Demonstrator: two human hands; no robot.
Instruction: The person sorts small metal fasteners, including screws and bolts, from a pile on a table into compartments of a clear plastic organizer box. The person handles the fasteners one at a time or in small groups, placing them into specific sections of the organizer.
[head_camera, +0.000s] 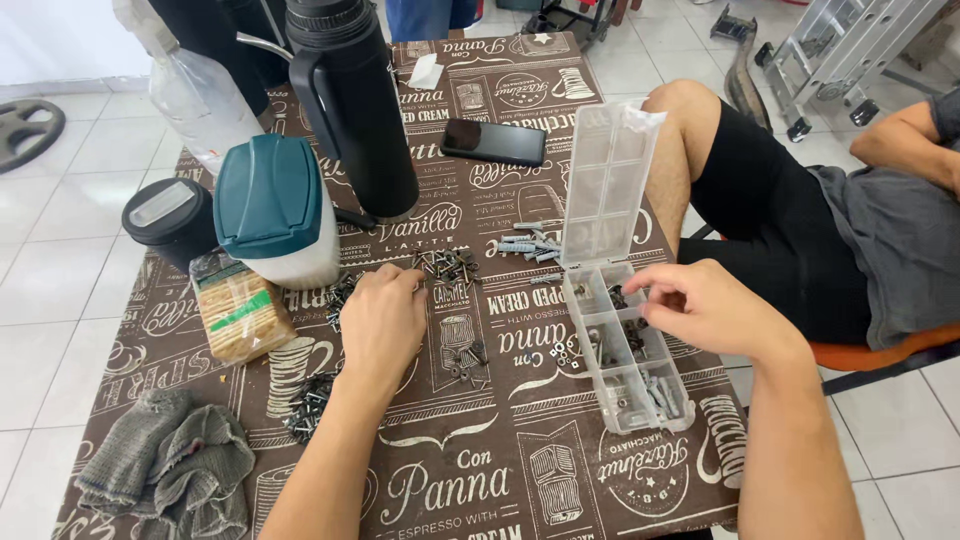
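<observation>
Sorting of small hardware appears to be the step in hand. The left hand (383, 322), centre of frame, rests knuckles-up on the tabletop (480, 480) with fingertips touching a pile of dark screws (447, 264); whether its grip is closed on a piece cannot be told. The right hand (705, 305), right of centre, hovers over the clear plastic organizer box (628, 362), thumb and forefinger pinched together; anything held between them is too small to see.

The box is rigid, transparent and divided into compartments, with its hinged lid (606, 180) standing open. Grey wall plugs (527, 245) lie just left of the lid. The tabletop cover is glossy, brown and printed.

Judgement: the next move calls for a fine pinch and accurate placement into the correct compartment.

Peripheral: black flask (352, 100), phone (494, 141), grey rag (165, 460).
</observation>
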